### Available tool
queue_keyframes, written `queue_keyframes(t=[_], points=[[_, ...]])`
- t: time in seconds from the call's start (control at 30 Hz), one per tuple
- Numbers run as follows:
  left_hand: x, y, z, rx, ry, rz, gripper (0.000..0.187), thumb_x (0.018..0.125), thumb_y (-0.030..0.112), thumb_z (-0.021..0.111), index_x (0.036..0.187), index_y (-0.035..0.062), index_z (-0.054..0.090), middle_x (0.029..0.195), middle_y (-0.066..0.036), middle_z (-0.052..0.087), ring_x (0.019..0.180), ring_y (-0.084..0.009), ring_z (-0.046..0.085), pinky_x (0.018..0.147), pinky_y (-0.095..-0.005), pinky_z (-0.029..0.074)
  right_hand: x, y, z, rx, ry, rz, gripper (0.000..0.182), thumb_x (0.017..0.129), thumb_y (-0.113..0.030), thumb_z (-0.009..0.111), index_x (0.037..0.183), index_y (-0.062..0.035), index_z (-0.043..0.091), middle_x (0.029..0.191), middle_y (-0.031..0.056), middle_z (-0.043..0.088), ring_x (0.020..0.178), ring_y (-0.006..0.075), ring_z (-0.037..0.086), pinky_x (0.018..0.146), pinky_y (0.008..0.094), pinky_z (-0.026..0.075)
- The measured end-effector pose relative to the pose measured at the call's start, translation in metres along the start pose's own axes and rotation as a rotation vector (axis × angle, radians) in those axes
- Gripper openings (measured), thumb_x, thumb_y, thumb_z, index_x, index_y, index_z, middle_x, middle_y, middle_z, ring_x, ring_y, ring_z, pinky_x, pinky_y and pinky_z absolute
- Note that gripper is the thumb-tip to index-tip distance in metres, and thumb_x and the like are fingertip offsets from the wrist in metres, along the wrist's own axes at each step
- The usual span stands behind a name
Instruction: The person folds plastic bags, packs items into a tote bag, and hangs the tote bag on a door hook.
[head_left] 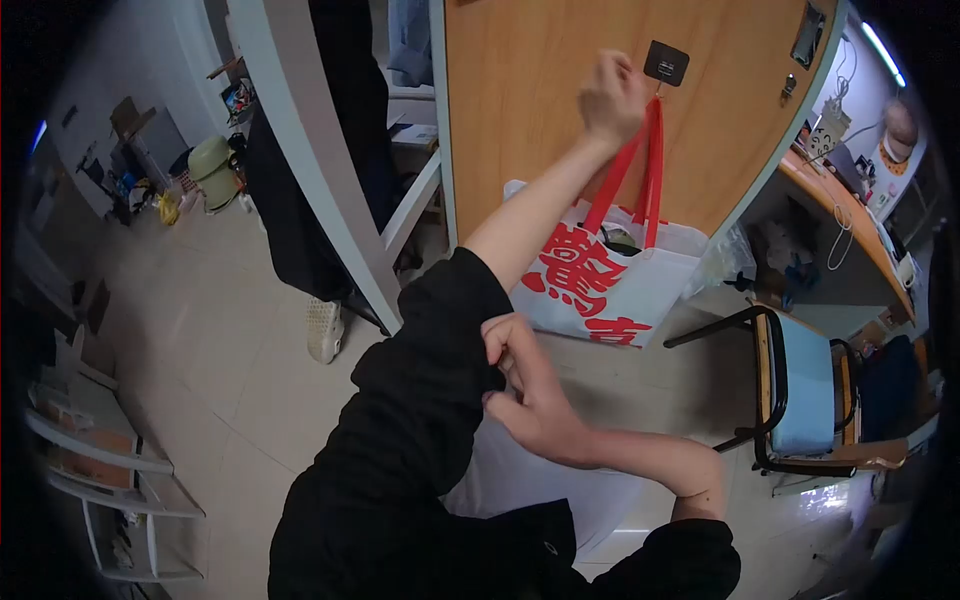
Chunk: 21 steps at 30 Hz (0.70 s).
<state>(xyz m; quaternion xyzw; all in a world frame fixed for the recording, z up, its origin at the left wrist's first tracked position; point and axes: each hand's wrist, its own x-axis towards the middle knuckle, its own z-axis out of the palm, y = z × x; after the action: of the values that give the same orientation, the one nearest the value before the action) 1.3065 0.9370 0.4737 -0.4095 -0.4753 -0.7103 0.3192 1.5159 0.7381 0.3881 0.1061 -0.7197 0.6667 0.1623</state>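
Observation:
My left hand (615,98) is raised in front of the wooden panel, fingers curled into a loose fist and slightly smeared. I see nothing in it. Close beside it is a black hook plate (666,64), from which a white tote bag (676,262) with red characters hangs by its red straps (652,170). Across my body, my right hand (532,395) pinches the rolled-up black sleeve (455,320) of my left arm near the elbow. The sleeve is bunched up, and the left forearm below it is bare.
A blue-backed chair (800,385) stands at the right, below a cluttered desk (850,220). A pale metal post (320,150) rises left of the panel. A light shoe (324,330) lies on the tiled floor, with a white rack (110,500) at lower left.

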Motion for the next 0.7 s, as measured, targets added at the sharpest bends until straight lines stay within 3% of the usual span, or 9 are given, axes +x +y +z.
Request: queue_keyframes(t=[0.1, 0.2, 0.27, 0.4, 0.5, 0.57, 0.6, 0.67, 0.7], points=[[0.035, -0.045, -0.019, -0.250, 0.327, -0.471, 0.013, 0.083, 0.015, 0.049, 0.088, 0.0049, 0.041, 0.070, -0.004, 0.052, 0.062, -0.0144, 0.052, 0.052, -0.0301, 0.040, -0.013, -0.031, 0.014, 0.047, -0.174, -0.179, 0.033, 0.058, 0.008, 0.042, 0.086, -0.0063, 0.033, 0.091, 0.0090, 0.033, 0.085, 0.0136, 0.034, 0.081, 0.0220, 0.026], [0.023, -0.114, -0.025, -0.409, 0.486, -0.692, 0.013, 0.082, 0.016, 0.053, 0.079, 0.0049, 0.046, 0.065, 0.000, 0.050, 0.058, -0.0107, 0.048, 0.051, -0.0272, 0.038, -0.003, -0.039, 0.004, 0.085, -0.276, -0.009, 0.022, 0.070, 0.004, 0.048, 0.088, -0.0051, 0.039, 0.093, 0.0081, 0.041, 0.087, 0.0118, 0.040, 0.079, 0.0232, 0.034], [0.002, -0.084, -0.037, -0.305, -0.133, -0.480, 0.023, 0.079, 0.022, 0.058, 0.068, 0.0017, 0.055, 0.059, -0.004, 0.054, 0.053, -0.0143, 0.050, 0.050, -0.0279, 0.039, 0.018, -0.023, -0.028, 0.060, -0.286, 0.156, 0.012, 0.082, -0.007, 0.053, 0.091, -0.0042, 0.045, 0.090, 0.0038, 0.050, 0.083, 0.0100, 0.050, 0.073, 0.0263, 0.042], [-0.020, -0.046, -0.028, 0.000, -0.476, -0.334, 0.034, 0.077, 0.030, 0.061, 0.062, -0.0008, 0.061, 0.057, -0.010, 0.058, 0.055, -0.0174, 0.057, 0.053, -0.0291, 0.043, 0.075, 0.003, -0.163, -0.189, 0.602, 0.104, 0.013, 0.084, -0.014, 0.052, 0.083, -0.0022, 0.056, 0.070, 0.0013, 0.056, 0.065, 0.0075, 0.053, 0.059, 0.0226, 0.044], [-0.009, -0.030, -0.028, 0.266, -0.706, -0.294, 0.041, 0.077, 0.036, 0.060, 0.064, -0.0036, 0.062, 0.061, -0.017, 0.059, 0.065, -0.0182, 0.062, 0.060, -0.0304, 0.048, 0.104, 0.035, -0.286, -0.722, 0.989, 0.012, 0.023, 0.081, -0.024, 0.057, 0.086, -0.0017, 0.061, 0.075, 0.0050, 0.060, 0.066, 0.0098, 0.056, 0.058, 0.0251, 0.046], [-0.007, -0.049, -0.026, 0.530, -1.070, -0.372, 0.040, 0.083, 0.040, 0.054, 0.077, 0.0016, 0.062, 0.072, -0.005, 0.063, 0.068, -0.0158, 0.062, 0.061, -0.0291, 0.049, 0.113, 0.025, -0.298, -0.957, 0.968, 0.014, 0.024, 0.080, -0.025, 0.059, 0.084, -0.0015, 0.062, 0.075, 0.0061, 0.061, 0.068, 0.0105, 0.057, 0.059, 0.0258, 0.046], [-0.015, -0.054, -0.025, 0.524, -1.078, -0.368, 0.040, 0.083, 0.040, 0.054, 0.077, 0.0016, 0.062, 0.072, -0.005, 0.063, 0.068, -0.0158, 0.062, 0.061, -0.0291, 0.049, 0.117, 0.024, -0.301, -1.184, 0.921, 0.012, 0.025, 0.078, -0.026, 0.060, 0.082, -0.0013, 0.062, 0.075, 0.0073, 0.061, 0.069, 0.0113, 0.057, 0.060, 0.0265, 0.047], [-0.032, -0.065, -0.026, 0.098, -1.254, -0.852, 0.039, 0.086, 0.040, 0.050, 0.092, 0.0024, 0.060, 0.084, -0.007, 0.063, 0.077, -0.0162, 0.061, 0.067, -0.0308, 0.049, 0.124, 0.029, -0.301, -1.126, 0.866, 0.140, 0.025, 0.078, -0.026, 0.061, 0.079, -0.0016, 0.062, 0.075, 0.0082, 0.062, 0.069, 0.0124, 0.058, 0.061, 0.0280, 0.047], [-0.041, -0.070, -0.025, 0.096, -1.259, -0.846, 0.039, 0.086, 0.040, 0.050, 0.092, 0.0024, 0.060, 0.084, -0.007, 0.063, 0.077, -0.0162, 0.061, 0.067, -0.0308, 0.049, 0.127, 0.032, -0.303, -1.065, 0.799, 0.260, 0.025, 0.078, -0.027, 0.061, 0.077, -0.0018, 0.062, 0.075, 0.0092, 0.062, 0.069, 0.0136, 0.058, 0.063, 0.0295, 0.047]])
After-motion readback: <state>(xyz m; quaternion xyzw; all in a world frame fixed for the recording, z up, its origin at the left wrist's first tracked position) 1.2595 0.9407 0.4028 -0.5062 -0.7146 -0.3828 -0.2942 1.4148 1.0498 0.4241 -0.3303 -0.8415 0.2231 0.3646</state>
